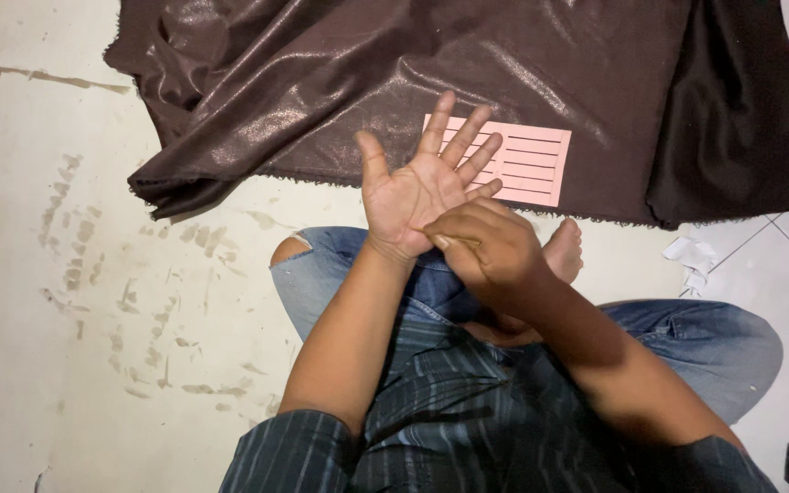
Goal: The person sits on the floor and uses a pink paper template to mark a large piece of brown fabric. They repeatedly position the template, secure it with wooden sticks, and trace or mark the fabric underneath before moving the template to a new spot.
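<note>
Sitting cross-legged on the pale floor (pixel 93 301), the person is holding both hands out over the lap. The left hand (pixel 417 187) is lying palm up with its fingers spread wide, so its grip is fully open and holding nothing. The right hand (pixel 484 251) is curling over the heel of that palm, knuckles up, its fingertips pressing against the left palm near the wrist; its grip is narrow and closed on no object that can be seen, though whether something small is hidden under the fingers cannot be told. Just beyond the left fingertips, a pink card (pixel 527 164) ruled with dark lines is lying flat on a dark brown, slightly glossy cloth (pixel 321 82), which is spreading across the top of the view and bunching into folds at its left edge. The left fingers are overlapping the card in the view, but whether they are touching it cannot be told. A bare foot (pixel 565 251) is showing just behind the right hand, near the cloth's hem. Blue jeans (pixel 321 274), torn at the knee, and a dark striped shirt (pixel 449 411) are filling the lower part. Crumpled white paper scraps (pixel 694 260) are lying on the floor to the right, beside the cloth.
</note>
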The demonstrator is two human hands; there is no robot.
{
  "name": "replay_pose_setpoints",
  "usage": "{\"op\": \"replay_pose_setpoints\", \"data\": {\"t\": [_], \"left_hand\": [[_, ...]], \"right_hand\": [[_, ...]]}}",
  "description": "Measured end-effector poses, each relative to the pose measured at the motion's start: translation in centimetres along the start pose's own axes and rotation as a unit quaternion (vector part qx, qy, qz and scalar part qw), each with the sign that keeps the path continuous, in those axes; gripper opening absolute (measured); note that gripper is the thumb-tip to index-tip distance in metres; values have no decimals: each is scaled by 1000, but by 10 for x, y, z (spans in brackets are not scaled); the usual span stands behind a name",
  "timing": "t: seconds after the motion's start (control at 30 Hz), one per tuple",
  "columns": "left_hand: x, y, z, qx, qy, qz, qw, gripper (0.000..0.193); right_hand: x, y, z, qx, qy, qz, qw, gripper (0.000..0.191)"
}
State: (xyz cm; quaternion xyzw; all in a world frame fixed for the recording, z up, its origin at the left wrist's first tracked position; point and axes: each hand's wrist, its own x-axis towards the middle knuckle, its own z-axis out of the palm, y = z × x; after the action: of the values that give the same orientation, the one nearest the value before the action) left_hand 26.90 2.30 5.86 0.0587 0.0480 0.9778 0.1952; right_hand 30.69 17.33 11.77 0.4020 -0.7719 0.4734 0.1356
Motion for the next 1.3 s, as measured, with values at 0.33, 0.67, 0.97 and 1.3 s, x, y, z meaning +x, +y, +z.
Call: {"op": "replay_pose_setpoints", "data": {"t": [0.33,0.67,0.97,1.3], "left_hand": [[-3,9,10,-1,20,26,999,113],[-6,21,2,-17,5,55,998,112],[-4,21,-9,-29,-32,72,996,109],[1,19,1,-10,15,80,997,111]], "right_hand": [[-4,-5,-5,-52,-16,9,999,10],[-9,1,-4,-63,-4,3,998,14],[-14,0,0,-94,3,-12,996,16],[-20,4,-1,-168,8,-41,985,10]]}}
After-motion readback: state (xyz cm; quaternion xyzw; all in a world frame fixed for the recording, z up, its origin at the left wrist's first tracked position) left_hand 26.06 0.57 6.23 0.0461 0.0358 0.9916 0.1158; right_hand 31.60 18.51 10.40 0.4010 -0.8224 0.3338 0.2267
